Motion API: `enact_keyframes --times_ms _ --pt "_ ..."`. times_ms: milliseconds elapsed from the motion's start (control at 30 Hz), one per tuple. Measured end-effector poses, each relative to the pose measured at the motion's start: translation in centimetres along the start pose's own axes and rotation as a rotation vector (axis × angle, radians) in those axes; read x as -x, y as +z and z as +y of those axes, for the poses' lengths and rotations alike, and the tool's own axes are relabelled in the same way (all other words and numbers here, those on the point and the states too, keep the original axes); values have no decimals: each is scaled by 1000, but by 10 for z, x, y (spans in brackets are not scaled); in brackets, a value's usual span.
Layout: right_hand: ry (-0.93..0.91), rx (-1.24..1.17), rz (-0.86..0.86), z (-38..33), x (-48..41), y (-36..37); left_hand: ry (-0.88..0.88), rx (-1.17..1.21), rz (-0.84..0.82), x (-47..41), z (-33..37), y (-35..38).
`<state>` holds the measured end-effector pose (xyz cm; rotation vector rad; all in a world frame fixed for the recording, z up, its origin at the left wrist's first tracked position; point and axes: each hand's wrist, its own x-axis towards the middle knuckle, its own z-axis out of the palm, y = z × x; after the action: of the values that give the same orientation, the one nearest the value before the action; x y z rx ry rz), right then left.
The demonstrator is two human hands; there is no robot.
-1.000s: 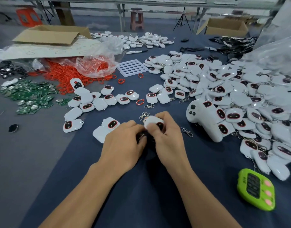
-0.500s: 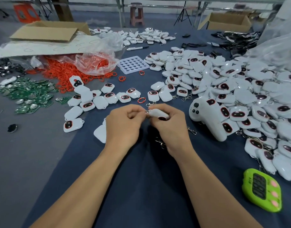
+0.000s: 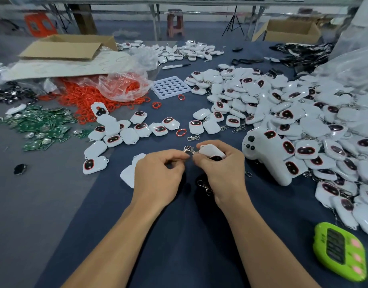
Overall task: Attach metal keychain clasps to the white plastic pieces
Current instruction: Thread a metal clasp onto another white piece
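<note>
Blue cloth covers the tabletop (image 3: 189, 235), where a person's two hands meet just above the cloth, midway along the front edge. The right hand (image 3: 222, 169) curls round a white plastic piece (image 3: 210, 150) with its dark oval window facing down and forward, while the left hand (image 3: 158, 173) pinches a metal clasp (image 3: 188, 150) between thumb and forefinger at the piece's corner. Loose clasps (image 3: 204, 187) lie on the cloth under the right wrist. A heap of white pieces (image 3: 303, 121) fills the right side of the tabletop, with a white controller (image 3: 266, 154) lying against its near slope. A green timer (image 3: 341, 252) sits at the front right corner. Toward the left edge lie green circuit boards (image 3: 41, 125) and a spill of orange rings (image 3: 85, 96); a perforated tray (image 3: 170, 87) and a cardboard box (image 3: 68, 47) lie farther back.
</note>
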<state>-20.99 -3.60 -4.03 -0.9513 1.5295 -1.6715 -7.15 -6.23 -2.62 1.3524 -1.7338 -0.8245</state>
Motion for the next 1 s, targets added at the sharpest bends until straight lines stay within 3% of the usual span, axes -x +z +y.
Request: enact_keyframes --times_ms 367,467,533,600,733,1000 --pt "23 105 44 2 1 -1 11 190 -48 -1 0 0" --pt "19 115 89 3 1 -5 31 47 7 2 2 -1" --pt "41 67 123 1 1 -9 154 -159 71 5 5 -1" --pt "76 -14 142 -1 1 -13 284 -277 -21 10 7 1" --pt "103 -51 130 -4 1 -14 425 -315 -385 17 5 8" --pt "87 -4 94 -8 5 -14 334 -299 -394 13 3 9"
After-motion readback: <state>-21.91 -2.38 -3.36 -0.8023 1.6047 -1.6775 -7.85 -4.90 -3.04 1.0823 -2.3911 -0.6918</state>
